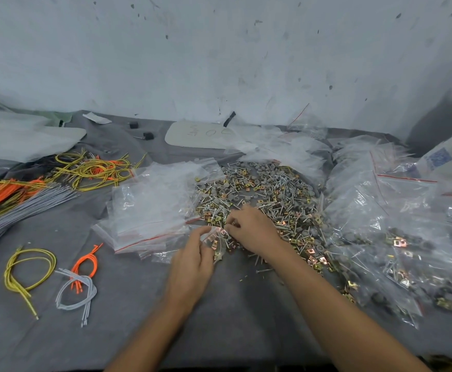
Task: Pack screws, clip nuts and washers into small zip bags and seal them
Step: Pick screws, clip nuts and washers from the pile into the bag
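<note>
Bare cloth (232,304) between wires (29,267), bags (396,259).

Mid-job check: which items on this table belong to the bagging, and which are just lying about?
In the job: hardware pile; empty zip bags; bag being filled, held by left hand; right hand; filled bags.

Lying about: yellow cords; orange cords; grey cords; white board.

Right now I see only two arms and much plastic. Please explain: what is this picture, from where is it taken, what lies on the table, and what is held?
There is no machine here. A camera on a person's head looks down at their two bare hands. The left hand holds a small zip bag with clip nuts already in it. The right hand pinches small parts at its mouth. Behind the hands lies a loose pile of hardware: screws, clip nuts and grey washers. Empty bags lie left, filled bags right, coloured cords far left, all on a grey cloth.
</note>
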`<state>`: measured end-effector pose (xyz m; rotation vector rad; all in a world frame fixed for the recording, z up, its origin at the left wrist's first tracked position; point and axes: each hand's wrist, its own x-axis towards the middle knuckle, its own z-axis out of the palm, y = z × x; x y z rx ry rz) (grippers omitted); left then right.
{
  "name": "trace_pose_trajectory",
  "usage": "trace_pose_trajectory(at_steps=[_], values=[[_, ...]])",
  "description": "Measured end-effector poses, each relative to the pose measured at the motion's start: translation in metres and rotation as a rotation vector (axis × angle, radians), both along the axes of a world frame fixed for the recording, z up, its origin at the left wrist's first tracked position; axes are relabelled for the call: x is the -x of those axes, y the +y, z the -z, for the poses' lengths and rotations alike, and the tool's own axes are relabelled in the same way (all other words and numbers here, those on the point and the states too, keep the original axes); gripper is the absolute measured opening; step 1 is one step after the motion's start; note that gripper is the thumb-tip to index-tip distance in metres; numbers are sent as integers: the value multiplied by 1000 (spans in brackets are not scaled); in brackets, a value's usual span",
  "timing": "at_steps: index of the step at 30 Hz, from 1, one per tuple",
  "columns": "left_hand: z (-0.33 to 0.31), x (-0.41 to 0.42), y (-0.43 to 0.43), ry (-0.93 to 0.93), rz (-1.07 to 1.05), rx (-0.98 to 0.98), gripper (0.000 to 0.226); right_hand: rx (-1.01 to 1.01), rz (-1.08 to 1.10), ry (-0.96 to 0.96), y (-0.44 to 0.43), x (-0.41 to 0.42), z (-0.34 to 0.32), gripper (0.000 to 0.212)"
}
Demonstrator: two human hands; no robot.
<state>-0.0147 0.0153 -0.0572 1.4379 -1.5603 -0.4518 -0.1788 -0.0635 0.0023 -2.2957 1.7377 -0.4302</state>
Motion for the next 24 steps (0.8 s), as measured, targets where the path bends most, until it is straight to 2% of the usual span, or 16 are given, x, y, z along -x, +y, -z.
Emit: trace_pose_trajectory(at_steps=[7, 15, 18, 24], values=[[-4, 1, 1, 42, 2, -8, 39, 25, 73, 61, -6, -7, 8, 18], [-6, 0, -1, 115, -13, -38, 40, -42, 96, 12, -8, -4, 3, 17], [-9, 0, 1, 119, -18, -42, 40, -43, 115, -74, -7, -1, 5, 20], [-11, 1, 1, 123, -40, -45, 38, -10, 75, -375, 19, 9, 4, 24]])
